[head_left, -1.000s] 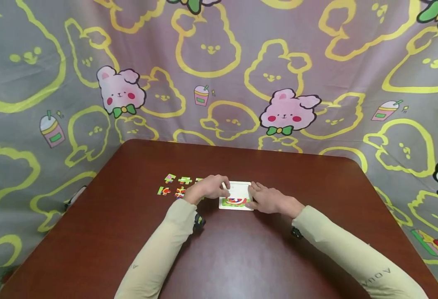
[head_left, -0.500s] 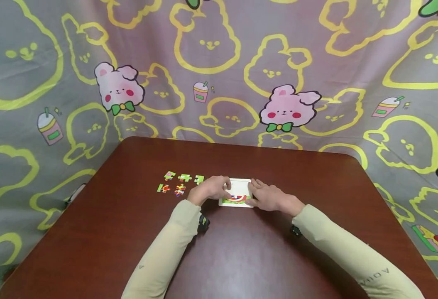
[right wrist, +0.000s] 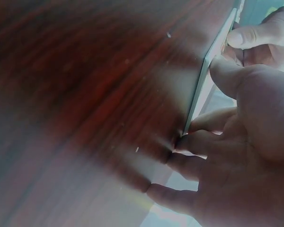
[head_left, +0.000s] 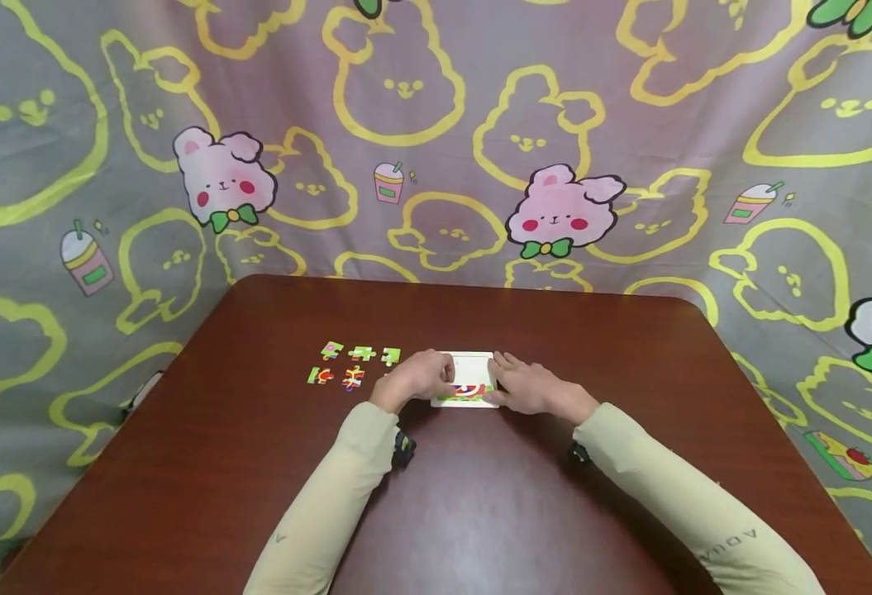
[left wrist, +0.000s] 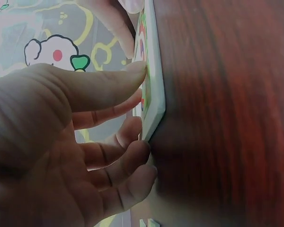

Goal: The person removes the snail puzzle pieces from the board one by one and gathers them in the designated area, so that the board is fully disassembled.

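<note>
A small white puzzle tray [head_left: 471, 367] lies on the table between both hands, with joined puzzle pieces [head_left: 471, 390] in red, blue, white and green along its near side. My left hand [head_left: 419, 374] is at the tray's left side, pinching a puzzle piece at the near left corner. In the left wrist view, the thumb [left wrist: 125, 81] touches the picture and the other fingers curl by the tray edge. At the right edge, my right hand [head_left: 528, 388] steadies the tray with relaxed fingers, its thumb [right wrist: 223, 71] at the near right corner.
Several loose puzzle pieces [head_left: 354, 378] lie in two rows left of the tray, one partly hidden by the left wrist. A brown wooden table [head_left: 450, 496] carries everything. Behind it hangs a patterned cloth [head_left: 436, 124].
The head view has shifted slightly, moving the whole scene up and a little left. Both hands stay at the tray with almost the same pose.
</note>
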Tool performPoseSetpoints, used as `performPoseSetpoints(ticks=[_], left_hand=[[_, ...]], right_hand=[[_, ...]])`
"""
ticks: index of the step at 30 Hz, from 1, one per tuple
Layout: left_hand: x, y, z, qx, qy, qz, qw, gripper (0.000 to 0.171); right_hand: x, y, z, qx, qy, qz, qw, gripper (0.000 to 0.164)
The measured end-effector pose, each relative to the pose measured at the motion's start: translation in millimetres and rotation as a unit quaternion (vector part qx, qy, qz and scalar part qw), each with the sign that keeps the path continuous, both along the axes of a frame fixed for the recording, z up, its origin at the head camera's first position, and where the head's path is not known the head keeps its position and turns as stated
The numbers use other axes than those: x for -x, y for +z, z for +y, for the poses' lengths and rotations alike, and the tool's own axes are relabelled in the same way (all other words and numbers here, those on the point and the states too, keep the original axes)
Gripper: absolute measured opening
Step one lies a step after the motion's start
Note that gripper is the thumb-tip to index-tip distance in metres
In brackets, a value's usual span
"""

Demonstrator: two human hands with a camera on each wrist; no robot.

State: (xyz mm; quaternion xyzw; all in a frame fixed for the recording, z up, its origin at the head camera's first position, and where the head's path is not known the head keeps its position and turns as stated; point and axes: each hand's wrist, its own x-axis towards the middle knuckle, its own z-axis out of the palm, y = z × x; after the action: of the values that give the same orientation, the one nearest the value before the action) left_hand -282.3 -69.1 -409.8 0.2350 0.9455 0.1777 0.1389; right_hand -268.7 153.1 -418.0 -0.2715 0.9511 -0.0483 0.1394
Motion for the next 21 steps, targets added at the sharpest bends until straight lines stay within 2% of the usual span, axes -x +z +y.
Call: performPoseSetpoints(ticks=[8, 11, 16, 21], left_hand=[[-3.4, -0.7, 0.4, 0.003, -0.008, 0.025, 0.9997, 0.022], [-4.2, -0.4, 0.6, 0.002, 0.002, 0.040, 0.9992, 0.026], [-8.2, -2.0, -0.3, 0.009, 0.030, 0.039, 0.9988, 0.027], [-11.8, -1.0, -1.3, 0.008, 0.025, 0.050, 0.9984, 0.021]], right_hand=[[0.1, -3.0, 1.6, 0.008, -0.002, 0.001, 1.000, 0.073], [1.2, -1.6, 1.8, 0.008, -0.005, 0.005, 1.000, 0.073], [1.1, -1.1, 1.3, 0.012, 0.004, 0.003, 1.000, 0.072], [2.3, -0.5, 1.3, 0.013, 0.007, -0.008, 1.000, 0.072]])
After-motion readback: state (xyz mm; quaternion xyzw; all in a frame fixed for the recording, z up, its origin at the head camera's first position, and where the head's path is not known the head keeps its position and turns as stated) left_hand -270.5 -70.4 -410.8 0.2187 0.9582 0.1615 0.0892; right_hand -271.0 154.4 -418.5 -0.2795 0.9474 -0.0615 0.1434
